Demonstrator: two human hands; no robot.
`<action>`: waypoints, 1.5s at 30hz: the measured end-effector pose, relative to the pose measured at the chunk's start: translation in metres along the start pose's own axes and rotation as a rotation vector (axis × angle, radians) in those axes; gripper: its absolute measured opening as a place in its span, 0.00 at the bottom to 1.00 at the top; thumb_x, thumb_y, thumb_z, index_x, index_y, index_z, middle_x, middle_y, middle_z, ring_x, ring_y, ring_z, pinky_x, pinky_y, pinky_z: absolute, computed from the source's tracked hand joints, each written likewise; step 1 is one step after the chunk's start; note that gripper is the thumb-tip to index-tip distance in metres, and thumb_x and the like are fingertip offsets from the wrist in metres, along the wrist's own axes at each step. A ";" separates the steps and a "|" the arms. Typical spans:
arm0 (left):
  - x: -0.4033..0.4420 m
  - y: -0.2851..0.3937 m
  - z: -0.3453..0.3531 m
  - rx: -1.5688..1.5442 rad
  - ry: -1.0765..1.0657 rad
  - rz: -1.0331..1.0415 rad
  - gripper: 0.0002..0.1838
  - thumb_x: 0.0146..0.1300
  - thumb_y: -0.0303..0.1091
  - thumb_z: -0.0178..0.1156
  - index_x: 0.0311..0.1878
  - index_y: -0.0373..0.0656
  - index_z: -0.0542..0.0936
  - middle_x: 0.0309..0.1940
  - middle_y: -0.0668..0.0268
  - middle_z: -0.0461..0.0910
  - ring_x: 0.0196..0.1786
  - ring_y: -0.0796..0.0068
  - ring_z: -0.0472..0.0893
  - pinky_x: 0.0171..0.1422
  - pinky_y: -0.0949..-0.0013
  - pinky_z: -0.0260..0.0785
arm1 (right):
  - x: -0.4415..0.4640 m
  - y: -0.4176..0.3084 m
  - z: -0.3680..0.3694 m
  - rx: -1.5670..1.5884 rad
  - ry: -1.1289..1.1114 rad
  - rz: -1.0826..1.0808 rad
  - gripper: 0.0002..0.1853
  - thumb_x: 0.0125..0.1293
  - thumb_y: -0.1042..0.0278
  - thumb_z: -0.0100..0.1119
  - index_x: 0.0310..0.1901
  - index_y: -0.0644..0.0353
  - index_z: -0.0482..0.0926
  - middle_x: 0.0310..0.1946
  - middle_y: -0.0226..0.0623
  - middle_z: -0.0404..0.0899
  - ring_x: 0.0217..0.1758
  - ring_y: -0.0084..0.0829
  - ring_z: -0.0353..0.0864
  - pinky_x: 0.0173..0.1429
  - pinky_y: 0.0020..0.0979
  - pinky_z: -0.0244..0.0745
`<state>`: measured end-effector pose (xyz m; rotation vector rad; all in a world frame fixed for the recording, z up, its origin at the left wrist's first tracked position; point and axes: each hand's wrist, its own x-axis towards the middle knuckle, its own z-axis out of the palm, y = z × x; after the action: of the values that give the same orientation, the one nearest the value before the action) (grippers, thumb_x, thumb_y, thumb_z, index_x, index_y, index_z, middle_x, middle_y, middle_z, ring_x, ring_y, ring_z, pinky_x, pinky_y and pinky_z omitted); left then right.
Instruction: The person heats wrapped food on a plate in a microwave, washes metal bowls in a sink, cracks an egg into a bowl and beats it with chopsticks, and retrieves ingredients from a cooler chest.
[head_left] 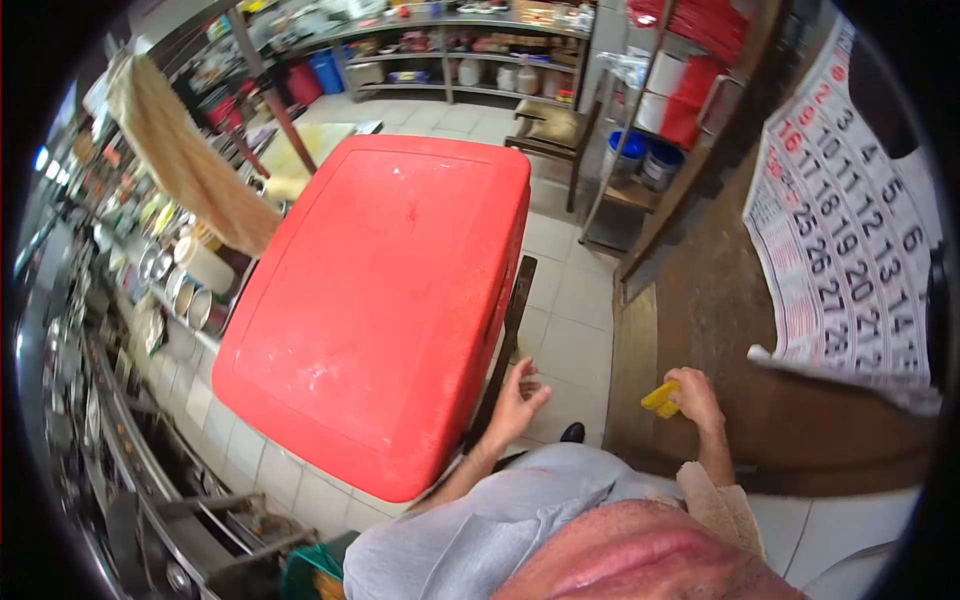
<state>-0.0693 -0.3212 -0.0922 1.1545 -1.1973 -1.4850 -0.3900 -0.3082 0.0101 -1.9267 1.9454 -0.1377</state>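
My right hand is closed around a small yellow sponge, held low in front of a brown wooden panel. My left hand hangs beside the near right edge of a big red plastic lid. Its fingers are slightly bent and apart, and nothing shows in them. The lid lies flat, with a few shiny patches on its top. What it covers is mostly hidden; a dark support shows along its right side.
A calendar hangs on the panel at right. Behind stand a wooden chair, a rack with blue-lidded buckets, and steel shelves. At left are a hanging tan cloth, metal pots and a stove line.
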 end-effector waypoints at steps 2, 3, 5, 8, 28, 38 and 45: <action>0.035 0.014 0.019 0.112 0.053 0.018 0.34 0.57 0.35 0.62 0.64 0.38 0.59 0.56 0.55 0.66 0.49 0.67 0.74 0.51 0.66 0.70 | 0.046 0.024 -0.011 -0.060 -0.022 -0.014 0.15 0.47 0.78 0.61 0.40 0.59 0.77 0.38 0.43 0.76 0.46 0.46 0.75 0.48 0.41 0.72; 0.049 0.025 0.030 0.181 0.073 0.024 0.33 0.57 0.36 0.61 0.63 0.37 0.60 0.56 0.54 0.66 0.49 0.66 0.74 0.51 0.66 0.70 | 0.065 0.034 -0.016 -0.069 -0.042 -0.044 0.15 0.47 0.78 0.61 0.40 0.59 0.77 0.38 0.43 0.76 0.46 0.46 0.75 0.48 0.41 0.72; 0.084 0.047 0.052 0.245 0.093 0.107 0.32 0.58 0.37 0.61 0.63 0.38 0.61 0.56 0.54 0.65 0.50 0.65 0.74 0.52 0.64 0.69 | 0.111 0.046 -0.028 0.053 0.084 -0.169 0.16 0.45 0.80 0.65 0.39 0.62 0.77 0.35 0.46 0.76 0.44 0.47 0.75 0.48 0.40 0.70; 0.124 0.105 0.082 0.421 -0.015 0.163 0.30 0.60 0.38 0.59 0.62 0.38 0.61 0.56 0.53 0.64 0.54 0.61 0.73 0.54 0.62 0.69 | 0.179 0.049 -0.050 0.098 0.070 -0.266 0.15 0.45 0.80 0.63 0.39 0.63 0.76 0.36 0.47 0.76 0.44 0.47 0.75 0.48 0.39 0.70; 0.543 0.174 0.029 0.148 0.369 0.227 0.25 0.59 0.35 0.60 0.59 0.42 0.66 0.54 0.60 0.64 0.53 0.69 0.72 0.56 0.66 0.67 | 0.667 0.067 -0.133 0.028 -0.060 -0.376 0.19 0.42 0.80 0.64 0.40 0.62 0.78 0.38 0.47 0.78 0.45 0.47 0.76 0.49 0.38 0.70; 0.718 0.194 -0.051 0.261 0.819 0.040 0.25 0.57 0.36 0.61 0.57 0.41 0.67 0.53 0.60 0.65 0.51 0.69 0.73 0.54 0.66 0.68 | 0.966 -0.020 -0.116 -0.014 -0.219 -0.623 0.16 0.42 0.82 0.60 0.37 0.61 0.78 0.36 0.47 0.78 0.44 0.47 0.77 0.48 0.39 0.71; 0.813 0.200 -0.164 0.464 1.114 0.055 0.24 0.56 0.35 0.62 0.55 0.40 0.69 0.49 0.60 0.69 0.43 0.72 0.76 0.47 0.67 0.68 | 1.151 -0.168 -0.119 0.055 -0.223 -0.865 0.15 0.45 0.81 0.58 0.38 0.62 0.77 0.37 0.46 0.78 0.44 0.47 0.76 0.49 0.39 0.71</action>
<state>-0.0396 -1.1700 -0.0186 1.8614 -0.7371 -0.3149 -0.2411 -1.4653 -0.0634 -2.4798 0.8598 -0.1950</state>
